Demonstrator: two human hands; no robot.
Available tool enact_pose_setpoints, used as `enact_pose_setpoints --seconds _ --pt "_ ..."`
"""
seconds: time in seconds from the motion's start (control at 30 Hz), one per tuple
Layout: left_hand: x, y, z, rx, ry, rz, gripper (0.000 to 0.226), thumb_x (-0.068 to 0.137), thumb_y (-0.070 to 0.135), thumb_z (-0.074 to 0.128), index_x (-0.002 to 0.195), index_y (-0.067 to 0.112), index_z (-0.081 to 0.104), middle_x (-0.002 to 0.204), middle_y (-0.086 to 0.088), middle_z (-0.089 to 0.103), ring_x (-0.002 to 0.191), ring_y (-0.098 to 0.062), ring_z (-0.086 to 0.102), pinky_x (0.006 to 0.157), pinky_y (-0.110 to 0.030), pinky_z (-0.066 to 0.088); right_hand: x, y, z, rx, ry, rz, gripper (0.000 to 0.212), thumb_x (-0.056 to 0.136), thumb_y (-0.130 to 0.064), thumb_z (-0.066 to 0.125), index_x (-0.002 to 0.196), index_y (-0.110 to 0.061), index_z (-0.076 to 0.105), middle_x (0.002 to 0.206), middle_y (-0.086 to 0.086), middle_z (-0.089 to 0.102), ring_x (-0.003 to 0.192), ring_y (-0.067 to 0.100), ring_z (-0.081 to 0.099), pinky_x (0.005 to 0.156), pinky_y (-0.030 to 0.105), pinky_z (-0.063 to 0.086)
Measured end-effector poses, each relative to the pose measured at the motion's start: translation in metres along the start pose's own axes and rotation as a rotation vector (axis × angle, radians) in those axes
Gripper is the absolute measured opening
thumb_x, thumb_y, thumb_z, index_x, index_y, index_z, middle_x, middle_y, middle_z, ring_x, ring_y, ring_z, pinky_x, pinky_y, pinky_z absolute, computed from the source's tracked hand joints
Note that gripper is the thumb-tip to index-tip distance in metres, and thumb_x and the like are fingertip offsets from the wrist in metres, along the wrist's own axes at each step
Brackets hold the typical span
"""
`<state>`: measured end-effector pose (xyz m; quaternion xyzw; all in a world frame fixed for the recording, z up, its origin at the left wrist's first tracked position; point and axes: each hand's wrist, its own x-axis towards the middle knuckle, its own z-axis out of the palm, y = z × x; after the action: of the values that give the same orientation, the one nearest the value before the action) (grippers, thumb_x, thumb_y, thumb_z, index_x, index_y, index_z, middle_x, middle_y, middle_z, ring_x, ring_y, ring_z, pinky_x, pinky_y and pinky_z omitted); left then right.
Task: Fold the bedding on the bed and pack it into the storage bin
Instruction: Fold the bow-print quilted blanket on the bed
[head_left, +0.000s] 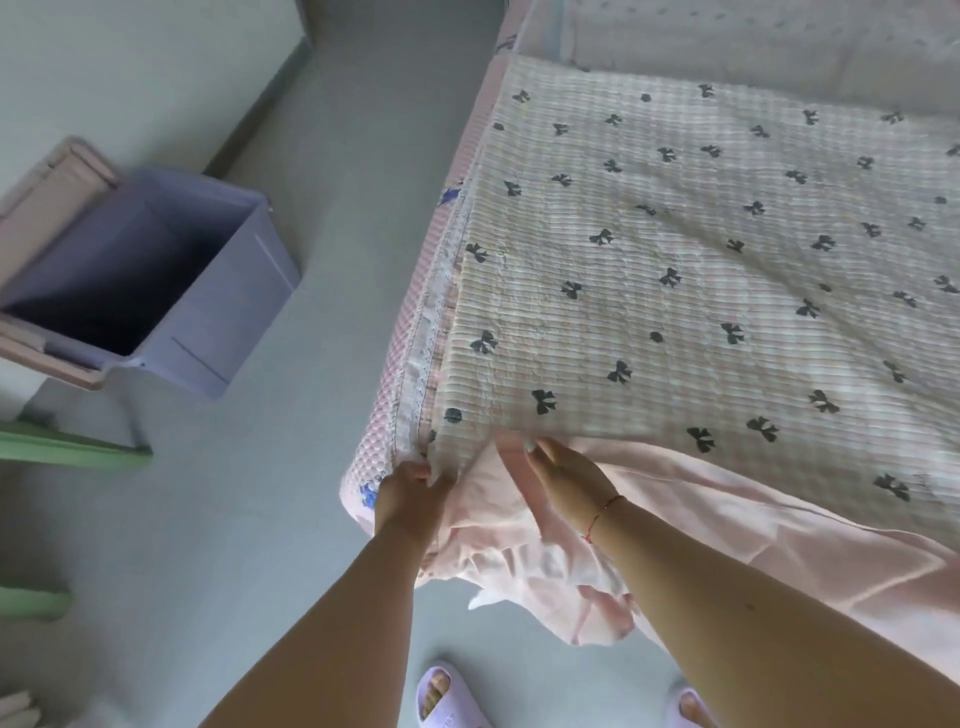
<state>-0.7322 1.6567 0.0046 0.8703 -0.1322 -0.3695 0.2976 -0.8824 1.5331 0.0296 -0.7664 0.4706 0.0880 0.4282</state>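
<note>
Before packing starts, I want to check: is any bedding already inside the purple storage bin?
No, the purple storage bin looks empty, showing only its dark bare inside.
</note>
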Motion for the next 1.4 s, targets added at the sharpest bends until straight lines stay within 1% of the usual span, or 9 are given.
enact_pose_setpoints --seconds 0.23,0.43,0.57,0.8,0.93,1.07,1.17,1.3,1.4 --pt "0.007 -0.005 -0.011 0.018 -0.061 0.189 0.017 0.084 0.029 0.072 0.088 0.018 0.060 0.096 0.001 0.065 0.093 -0.017 0.060 0.082 -0.026 0.043 0.013 -0.023 0.018 0.014 0.055 0.028 0.047 0.099 -0.050 0.025 0.122 -0.022 0.055 0.121 0.004 0.060 0.114 0.024 0.054 0.092 0.034 0.039" --pt "0.014 -0.004 -0.022 -0.007 -0.224 0.156 0.029 0.091 0.030 0.066 0.107 0.006 0.065 0.114 -0.005 0.066 0.110 -0.021 0.060 0.093 -0.026 0.042 0.012 -0.038 0.021 0.022 0.062 0.046 0.051 0.100 -0.048 0.024 0.130 -0.017 0.051 0.128 0.006 0.057 0.118 0.023 0.052 0.095 0.032 0.038" --pt "0.017 -0.002 -0.026 0.080 -0.312 0.198 0.030 0.094 0.034 0.059 0.101 0.006 0.065 0.112 -0.007 0.069 0.108 -0.024 0.061 0.092 -0.028 0.045 0.013 -0.042 0.023 0.067 0.060 0.061 0.053 0.099 -0.052 0.023 0.139 -0.023 0.043 0.139 0.004 0.051 0.127 0.023 0.046 0.099 0.031 0.034" --pt "0.021 -0.020 -0.048 -0.060 -0.118 0.055 0.016 0.090 0.013 0.060 0.074 0.011 0.058 0.068 0.000 0.054 0.069 -0.019 0.048 0.053 -0.020 0.034 0.010 -0.056 0.026 0.093 0.023 0.028 0.049 0.100 -0.048 0.023 0.139 -0.023 0.042 0.137 0.004 0.053 0.123 0.023 0.049 0.093 0.028 0.034" --pt "0.015 -0.014 -0.053 -0.090 -0.107 0.045 0.012 0.090 0.016 0.059 0.085 0.005 0.059 0.072 -0.004 0.055 0.068 -0.019 0.047 0.055 -0.023 0.037 0.012 -0.062 0.029 0.098 -0.016 0.046 0.053 0.099 -0.052 0.021 0.139 -0.024 0.042 0.140 0.002 0.050 0.127 0.022 0.047 0.101 0.031 0.035" --pt "0.008 0.005 -0.061 -0.259 -0.250 0.149 0.030 0.089 0.002 0.055 0.109 0.025 0.056 0.064 -0.005 0.057 0.053 -0.010 0.050 0.049 -0.016 0.041 0.014 -0.070 0.026 0.176 -0.014 0.120 0.050 0.101 -0.045 0.027 0.139 -0.017 0.044 0.142 0.007 0.047 0.130 0.024 0.043 0.106 0.034 0.033" --pt "0.001 0.025 -0.070 -0.186 -0.398 0.210 0.034 0.093 -0.004 0.047 0.108 0.021 0.065 0.066 0.005 0.057 0.042 0.002 0.046 0.044 -0.009 0.036 0.010 -0.078 0.017 0.259 0.025 0.158 0.046 0.102 -0.037 0.030 0.139 -0.012 0.043 0.142 0.008 0.046 0.132 0.025 0.041 0.105 0.030 0.031" --pt "0.003 0.061 -0.074 -0.183 -0.617 0.043 0.025 0.096 0.023 0.053 0.106 0.010 0.073 0.077 0.002 0.061 0.057 -0.005 0.051 0.061 -0.019 0.045 0.004 -0.086 -0.001 0.311 0.140 0.203 0.059 0.100 -0.050 0.018 0.139 -0.014 0.044 0.141 0.006 0.048 0.129 0.026 0.044 0.105 0.034 0.032" --pt "0.004 0.089 -0.072 -0.288 -0.714 -0.140 0.065 0.097 0.059 0.034 0.106 0.007 0.073 0.076 -0.005 0.063 0.063 -0.013 0.052 0.066 -0.024 0.047 0.000 -0.088 -0.022 0.276 0.259 0.292 0.071 0.098 -0.054 0.009 0.126 -0.009 0.056 0.126 0.013 0.059 0.118 0.030 0.051 0.100 0.037 0.037"
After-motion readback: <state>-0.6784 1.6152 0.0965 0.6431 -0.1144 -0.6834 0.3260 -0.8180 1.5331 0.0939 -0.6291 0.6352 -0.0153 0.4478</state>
